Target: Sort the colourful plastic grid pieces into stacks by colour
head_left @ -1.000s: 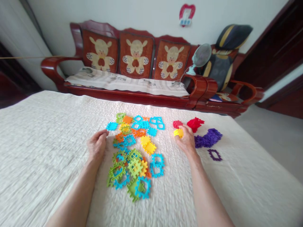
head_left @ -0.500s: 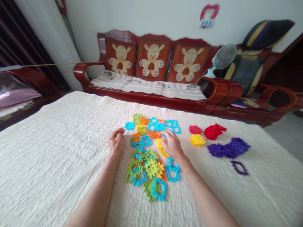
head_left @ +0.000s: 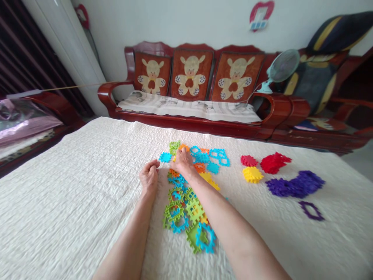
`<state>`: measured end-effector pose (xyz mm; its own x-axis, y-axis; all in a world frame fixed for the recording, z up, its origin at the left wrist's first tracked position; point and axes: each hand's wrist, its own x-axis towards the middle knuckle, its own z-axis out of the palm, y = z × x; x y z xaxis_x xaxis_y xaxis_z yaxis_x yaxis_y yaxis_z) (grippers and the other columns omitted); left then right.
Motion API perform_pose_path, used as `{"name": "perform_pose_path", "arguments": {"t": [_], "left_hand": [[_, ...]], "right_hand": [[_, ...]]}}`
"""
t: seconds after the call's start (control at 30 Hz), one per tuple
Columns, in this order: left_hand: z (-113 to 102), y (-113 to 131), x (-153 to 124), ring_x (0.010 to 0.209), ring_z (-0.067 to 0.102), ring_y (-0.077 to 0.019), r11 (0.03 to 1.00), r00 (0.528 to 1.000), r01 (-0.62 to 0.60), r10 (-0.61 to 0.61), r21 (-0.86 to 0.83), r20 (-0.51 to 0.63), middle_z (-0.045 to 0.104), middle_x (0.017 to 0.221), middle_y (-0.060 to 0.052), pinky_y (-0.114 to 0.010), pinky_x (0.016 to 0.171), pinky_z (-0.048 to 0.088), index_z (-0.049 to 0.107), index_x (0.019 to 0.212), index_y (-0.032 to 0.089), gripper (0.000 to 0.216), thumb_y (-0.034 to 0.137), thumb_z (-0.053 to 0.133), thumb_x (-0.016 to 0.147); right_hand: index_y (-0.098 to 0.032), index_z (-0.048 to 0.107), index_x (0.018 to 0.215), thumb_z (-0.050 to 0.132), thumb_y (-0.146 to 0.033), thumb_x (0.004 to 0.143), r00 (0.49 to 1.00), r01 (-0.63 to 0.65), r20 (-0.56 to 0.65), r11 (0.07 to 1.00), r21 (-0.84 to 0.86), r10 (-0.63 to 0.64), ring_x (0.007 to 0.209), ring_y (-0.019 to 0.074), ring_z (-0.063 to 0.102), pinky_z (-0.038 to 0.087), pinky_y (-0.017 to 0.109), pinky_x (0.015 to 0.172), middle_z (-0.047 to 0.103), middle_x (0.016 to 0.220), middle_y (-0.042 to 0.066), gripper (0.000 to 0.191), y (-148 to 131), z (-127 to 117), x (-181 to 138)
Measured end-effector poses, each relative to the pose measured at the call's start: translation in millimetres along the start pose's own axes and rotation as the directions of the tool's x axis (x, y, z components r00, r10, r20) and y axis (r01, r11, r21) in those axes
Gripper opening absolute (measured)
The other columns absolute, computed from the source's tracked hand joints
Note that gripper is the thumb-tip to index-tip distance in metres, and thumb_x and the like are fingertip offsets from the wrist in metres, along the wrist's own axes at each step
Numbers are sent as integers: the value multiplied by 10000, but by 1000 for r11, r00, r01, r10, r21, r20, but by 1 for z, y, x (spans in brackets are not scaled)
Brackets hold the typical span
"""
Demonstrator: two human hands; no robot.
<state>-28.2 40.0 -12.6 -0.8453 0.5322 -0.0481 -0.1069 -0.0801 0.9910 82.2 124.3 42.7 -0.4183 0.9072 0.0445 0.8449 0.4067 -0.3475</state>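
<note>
My left hand (head_left: 149, 175) rests on the white cover just left of the pile, its fingers curled closed; whatever they may hold is hidden. Over the upper part of the pile is my right hand (head_left: 182, 160), fingers bent down and pinched among the interlocking plastic pieces. Its fingertips are partly hidden, beside an orange piece (head_left: 183, 147) and a light-green piece (head_left: 175, 147). A solid blue piece (head_left: 165, 157) lies between the two hands. Below the right forearm are green lattice pieces (head_left: 194, 209), a blue frame piece (head_left: 206, 238) and yellow pieces (head_left: 210, 180).
To the right stand a yellow stack (head_left: 252, 174), red pieces (head_left: 274, 162), a smaller red stack (head_left: 248, 160) and a heap of purple pieces (head_left: 297, 184). One purple frame (head_left: 311, 210) lies apart. A wooden sofa (head_left: 186, 122) with bear cushions stands beyond the covered table (head_left: 96, 175).
My right hand has moved left and away from me, from the yellow pieces to the upper-left pile. A solid blue piece now shows near where it was. My left hand stays beside the pile.
</note>
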Motion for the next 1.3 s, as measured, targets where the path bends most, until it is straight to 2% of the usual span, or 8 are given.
{"name": "perform_pose_path", "arguments": {"t": [0.33, 0.43, 0.5, 0.67, 0.77, 0.93, 1.13, 1.3], "left_hand": [[0, 0, -1, 846, 724, -217, 1000, 1000, 4, -4, 5, 6, 765, 827, -79, -330, 733, 560, 741, 841, 182, 310, 314, 568, 619], [0, 1, -1, 821, 712, -208, 1000, 1000, -14, 14, 17, 14, 762, 827, -78, -338, 749, 557, 740, 848, 170, 328, 331, 572, 617], [1, 1, -1, 810, 706, -202, 1000, 1000, -18, 18, 16, 12, 760, 825, -77, -331, 741, 553, 740, 841, 166, 330, 333, 572, 611], [2, 1, -1, 809, 708, -201, 1000, 1000, -9, 9, 15, -4, 754, 803, -70, -303, 696, 543, 735, 822, 167, 315, 320, 570, 602], [1, -1, -1, 827, 716, -205, 999, 1000, -18, 17, 50, 14, 756, 813, -66, -305, 700, 551, 739, 843, 170, 321, 323, 567, 620], [0, -3, 0, 841, 717, -197, 990, 999, -45, 42, 136, 27, 759, 830, -53, -306, 720, 564, 736, 858, 186, 316, 314, 546, 639], [0, 0, -3, 873, 722, -212, 976, 996, -85, 78, 203, 39, 758, 847, -51, -322, 727, 583, 726, 860, 196, 294, 310, 543, 660], [-3, -3, -2, 886, 715, -204, 967, 995, -100, 90, 233, 52, 755, 867, -50, -320, 758, 584, 733, 873, 192, 290, 301, 547, 678]], "right_hand": [[-143, 680, 1154, 669, -292, 808, 998, 50, 25, 999, 5, -50, 1192, 380, 595, 446, 558, 1056, 651, 1244, 189, 378, 3, -1, 1], [-149, 631, 1238, 629, -274, 826, 970, 204, -163, 969, 138, -181, 1143, 320, 608, 488, 480, 1021, 649, 1207, 167, 430, 5, 0, 1], [-161, 585, 1287, 606, -261, 831, 908, 337, -337, 912, 236, -248, 1144, 284, 594, 501, 431, 1015, 637, 1197, 147, 468, 10, -1, -2], [-211, 570, 1206, 568, -280, 850, 776, 475, -602, 804, 358, -191, 1083, 247, 606, 524, 429, 990, 629, 1151, 108, 362, 61, -9, -41], [-223, 564, 1147, 589, -285, 834, 784, 428, -604, 830, 357, -144, 1084, 250, 627, 537, 430, 973, 642, 1128, 100, 321, 117, -13, -86], [-227, 567, 1093, 624, -292, 810, 853, 293, -518, 881, 372, -64, 1099, 249, 670, 552, 410, 974, 694, 1128, 98, 296, 190, -16, -149], [-207, 592, 1186, 594, -275, 813, 890, 157, -454, 916, 368, 30, 1121, 264, 669, 543, 432, 995, 714, 1167, 115, 379, 210, -16, -160], [-182, 611, 1207, 548, -183, 747, 895, 212, -439, 939, 269, -76, 1177, 283, 631, 494, 485, 1069, 687, 1218, 139, 464, 224, -13, -155]]}}
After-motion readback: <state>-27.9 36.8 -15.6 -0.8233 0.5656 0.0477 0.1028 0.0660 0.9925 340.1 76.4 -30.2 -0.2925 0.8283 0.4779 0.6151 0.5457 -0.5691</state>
